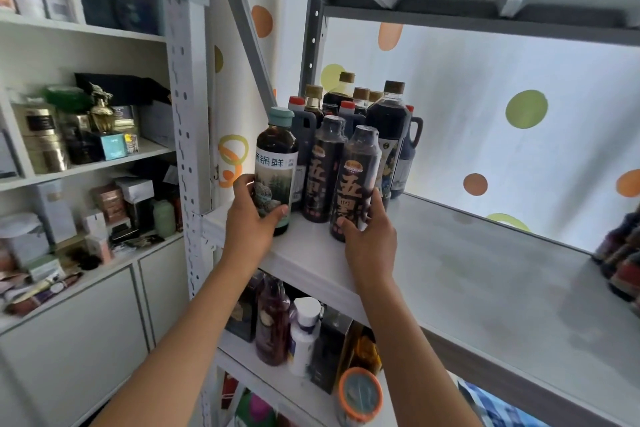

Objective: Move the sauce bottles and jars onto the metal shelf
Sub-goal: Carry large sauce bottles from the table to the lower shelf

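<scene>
So both hands are up at the metal shelf (467,274) right now. The left hand (251,222) is wrapped around the lower half of a bottle with a teal cap (277,163), dark liquid inside and a pale label with a landscape picture on it. That bottle stands upright at the front left corner of the shelf, bottom on the board as far as I can tell. The right hand (369,236) grips a tall black-wrapped bottle (356,177) with big gold characters, thumb on the front, fingers curled round the right side. It leans a bit to the right and sits near the front edge too.

Just behind and between those two stands a second black-wrapped bottle (323,166), same design. Further back there's a cluster of dark sauce jugs (388,125) with red and tan caps, packed tight against the dotted curtain (519,107).

The shelf below holds more stuff: a white bottle (303,333), a dark red one beside it, and a jar with an orange lid (360,395). Off to the left, a white cabinet (86,163) is crammed with boxes and tins.
</scene>
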Motion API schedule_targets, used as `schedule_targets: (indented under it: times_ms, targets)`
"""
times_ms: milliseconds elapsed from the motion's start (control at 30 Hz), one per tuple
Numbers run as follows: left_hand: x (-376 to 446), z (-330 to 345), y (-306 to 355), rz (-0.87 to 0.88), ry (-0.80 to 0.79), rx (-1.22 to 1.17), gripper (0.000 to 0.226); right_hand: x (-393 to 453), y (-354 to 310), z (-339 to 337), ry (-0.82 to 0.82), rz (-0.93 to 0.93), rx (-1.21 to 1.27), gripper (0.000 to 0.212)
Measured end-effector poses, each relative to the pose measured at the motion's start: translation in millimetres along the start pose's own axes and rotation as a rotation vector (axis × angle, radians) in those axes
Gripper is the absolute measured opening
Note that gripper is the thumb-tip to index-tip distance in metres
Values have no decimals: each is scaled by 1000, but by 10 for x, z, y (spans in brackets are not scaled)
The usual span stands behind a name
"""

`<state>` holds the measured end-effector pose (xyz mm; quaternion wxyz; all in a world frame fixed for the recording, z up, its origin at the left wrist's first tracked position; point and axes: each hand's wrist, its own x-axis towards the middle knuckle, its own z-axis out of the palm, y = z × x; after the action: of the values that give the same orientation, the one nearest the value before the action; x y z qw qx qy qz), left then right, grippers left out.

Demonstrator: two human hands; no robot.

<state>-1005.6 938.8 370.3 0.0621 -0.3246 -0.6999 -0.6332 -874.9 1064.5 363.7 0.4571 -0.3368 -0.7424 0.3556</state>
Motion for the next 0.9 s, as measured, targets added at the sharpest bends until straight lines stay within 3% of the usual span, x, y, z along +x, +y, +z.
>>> schedule_targets:
  times_ms: [200,467,600,767,900]
  targets:
    - [136,-48,-97,-12,-65,-44,67,166,-39,43,-34,29,-75,67]
    - [134,-41,-251,-2,-122,-3,64,112,-68,154,93,61,-246,58]
    - [114,-16,-289,40,-122,74,72,85,-95,123,108,84,-214,46]
    - [43,29,-357,118,-95,211,87,67,-80,131,122,80,-175,46]
    - [28,58,-352,65,-100,259,93,12,-92,75,44,120,-141,48]
